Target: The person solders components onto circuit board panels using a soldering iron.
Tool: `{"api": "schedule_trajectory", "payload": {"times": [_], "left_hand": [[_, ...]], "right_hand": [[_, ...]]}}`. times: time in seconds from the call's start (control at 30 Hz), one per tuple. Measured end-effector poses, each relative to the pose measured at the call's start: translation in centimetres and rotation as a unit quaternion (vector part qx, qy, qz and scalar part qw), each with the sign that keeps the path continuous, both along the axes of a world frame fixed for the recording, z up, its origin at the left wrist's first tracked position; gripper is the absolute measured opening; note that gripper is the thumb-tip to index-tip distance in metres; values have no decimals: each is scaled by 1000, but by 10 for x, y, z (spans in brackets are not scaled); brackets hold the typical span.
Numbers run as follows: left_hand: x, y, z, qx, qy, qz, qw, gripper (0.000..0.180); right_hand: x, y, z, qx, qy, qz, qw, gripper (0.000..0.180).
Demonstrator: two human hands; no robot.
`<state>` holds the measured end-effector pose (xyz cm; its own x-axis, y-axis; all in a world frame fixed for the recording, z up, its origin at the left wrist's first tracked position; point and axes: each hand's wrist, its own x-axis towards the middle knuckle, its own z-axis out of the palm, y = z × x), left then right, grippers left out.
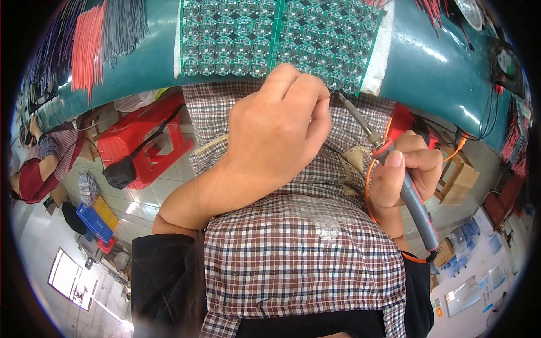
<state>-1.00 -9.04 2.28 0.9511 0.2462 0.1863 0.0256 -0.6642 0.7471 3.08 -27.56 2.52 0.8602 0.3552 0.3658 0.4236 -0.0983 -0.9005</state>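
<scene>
My right hand [408, 169] is wrapped round the grey and red handle of a soldering iron [419, 215], whose tip points up and left. That tip is close to the near edge of the right green circuit board panel [329, 39], beside my left fingertips. My left hand [279, 121] is closed in a pinch at the near edge of the boards, over the gap between the two panels. Whatever lies between its fingertips is too small to make out. The left circuit board panel [225, 39] lies flat beside the other, both full of small round boards.
Bundles of red wires [87, 48] and grey wires [124, 28] hang over the teal table's [152, 62] near edge at left. The iron's orange cord [369, 194] loops by my right arm. A red stool [132, 141] stands below left; another person's arm [48, 163] shows far left.
</scene>
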Motion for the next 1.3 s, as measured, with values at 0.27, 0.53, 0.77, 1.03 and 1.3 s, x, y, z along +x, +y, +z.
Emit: {"api": "schedule_trajectory", "payload": {"times": [0.27,0.53,0.77,1.03,1.3], "left_hand": [[1,-2,-1,18,-3,1,1000,12],[0,-4,-2,24,1,1,1000,11],[0,-1,-6,67,-13,-28,997,9],[2,-3,3,44,-9,-11,999,11],[3,-5,-1,27,-14,-1,1000,12]], "right_hand": [[1,1,-3,-3,0,-9,1000,22],[-2,10,-4,16,13,-40,999,20],[-3,12,-4,15,19,-69,997,17],[2,-3,-4,16,-6,-2,1000,22],[3,1,-2,1,13,-11,1000,22]]}}
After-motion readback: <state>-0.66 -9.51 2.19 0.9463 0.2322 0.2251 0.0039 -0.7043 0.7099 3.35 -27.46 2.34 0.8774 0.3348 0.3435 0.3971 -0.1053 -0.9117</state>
